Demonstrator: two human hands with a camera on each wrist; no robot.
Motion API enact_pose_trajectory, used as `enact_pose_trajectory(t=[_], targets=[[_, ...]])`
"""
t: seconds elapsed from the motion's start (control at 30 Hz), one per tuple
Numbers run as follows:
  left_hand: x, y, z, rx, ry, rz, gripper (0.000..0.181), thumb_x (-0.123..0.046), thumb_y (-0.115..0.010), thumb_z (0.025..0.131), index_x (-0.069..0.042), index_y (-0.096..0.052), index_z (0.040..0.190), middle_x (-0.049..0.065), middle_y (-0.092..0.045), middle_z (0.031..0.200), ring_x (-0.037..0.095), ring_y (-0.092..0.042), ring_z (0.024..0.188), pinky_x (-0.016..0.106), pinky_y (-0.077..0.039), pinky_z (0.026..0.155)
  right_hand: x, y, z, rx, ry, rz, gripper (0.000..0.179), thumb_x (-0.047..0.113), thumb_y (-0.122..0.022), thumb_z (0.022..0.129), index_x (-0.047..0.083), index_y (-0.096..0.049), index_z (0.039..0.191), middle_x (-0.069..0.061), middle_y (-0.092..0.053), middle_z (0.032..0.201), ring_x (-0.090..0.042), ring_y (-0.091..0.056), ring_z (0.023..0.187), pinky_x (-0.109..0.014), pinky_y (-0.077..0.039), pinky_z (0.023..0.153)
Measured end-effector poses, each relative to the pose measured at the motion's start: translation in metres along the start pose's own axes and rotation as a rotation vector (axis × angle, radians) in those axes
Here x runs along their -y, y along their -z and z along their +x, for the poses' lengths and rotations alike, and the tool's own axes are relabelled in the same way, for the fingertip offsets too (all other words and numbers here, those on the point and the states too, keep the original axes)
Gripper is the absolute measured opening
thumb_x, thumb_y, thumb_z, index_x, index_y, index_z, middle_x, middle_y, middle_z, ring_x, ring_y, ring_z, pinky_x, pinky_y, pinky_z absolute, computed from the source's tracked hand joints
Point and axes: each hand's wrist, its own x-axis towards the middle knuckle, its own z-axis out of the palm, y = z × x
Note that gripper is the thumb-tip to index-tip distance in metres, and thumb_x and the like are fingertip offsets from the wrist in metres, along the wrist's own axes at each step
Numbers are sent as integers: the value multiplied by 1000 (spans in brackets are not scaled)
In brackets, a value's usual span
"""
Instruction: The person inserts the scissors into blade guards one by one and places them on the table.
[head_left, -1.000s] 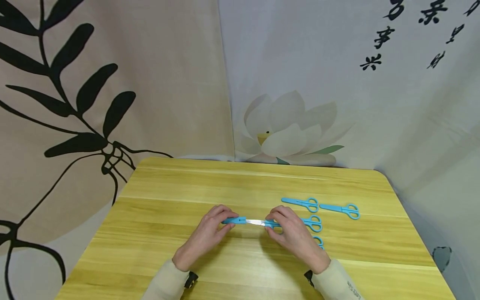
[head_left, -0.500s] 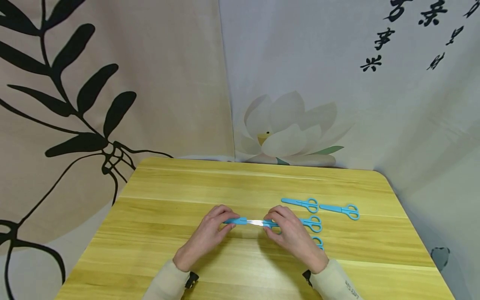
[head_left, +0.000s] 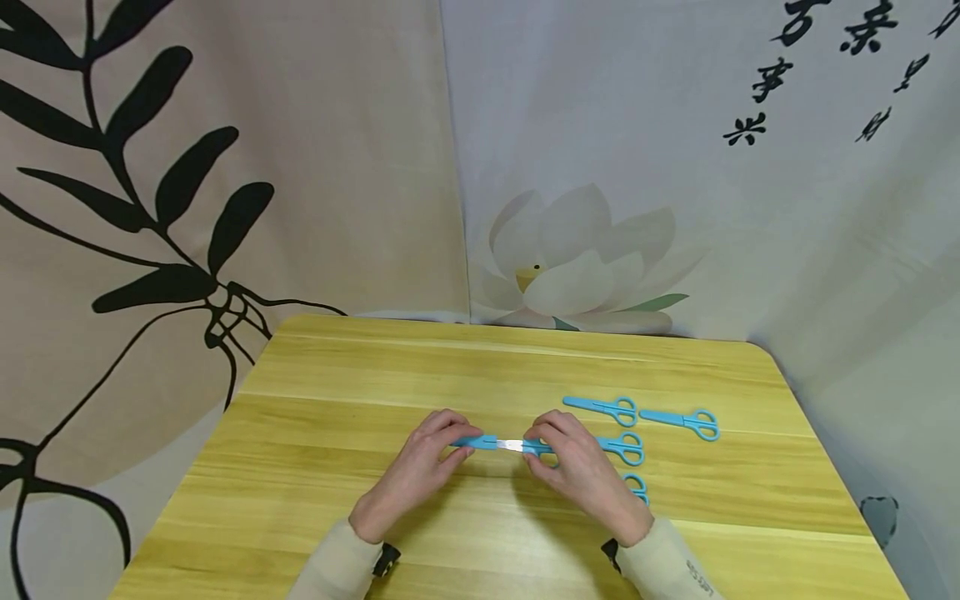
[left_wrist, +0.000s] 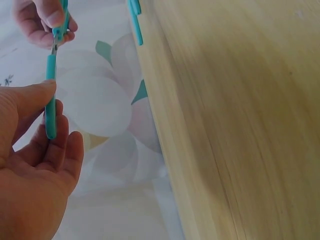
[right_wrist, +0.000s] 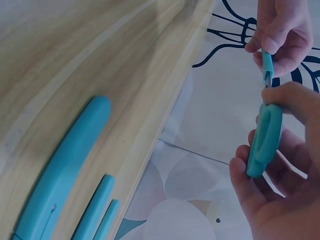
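Note:
My left hand (head_left: 425,462) pinches a blue blade cover (left_wrist: 51,100) between thumb and fingers. Opposite it, my right hand (head_left: 581,467) grips the blue handles of a pair of scissors (right_wrist: 267,137). A short stretch of bright metal blade (head_left: 511,445) shows between the two hands, its tip end inside the cover. Cover and scissors lie in one line, held up over the table. Behind and beside the right hand, another pair of blue scissors (head_left: 626,448) lies on the table, its front part hidden by that hand.
Two more covered blue scissors lie farther back, one pair (head_left: 600,407) left of the other pair (head_left: 682,421). Nearer me, a blue handle loop (head_left: 637,487) pokes out from behind the right hand. Everything rests on a wooden table (head_left: 360,367) with printed curtains (head_left: 360,167) behind it.
The hands have drawn slightly closer, the right one moving left. Less of the metal blade shows between cover and handles than before. The scissors on the table have stayed put.

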Motion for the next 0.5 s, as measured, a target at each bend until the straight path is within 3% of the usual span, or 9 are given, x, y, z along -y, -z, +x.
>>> enact_pose_trajectory(t=[0.5], targets=[[-1, -2, 1, -6, -4, 8, 24, -3, -80, 90, -12, -76, 112, -2, -63, 113, 17, -59, 103, 31, -57, 82, 3, 0, 2, 10, -4, -1, 26, 11, -91, 78, 10, -74, 96, 2, -66, 102, -16, -61, 94, -31, -57, 79]])
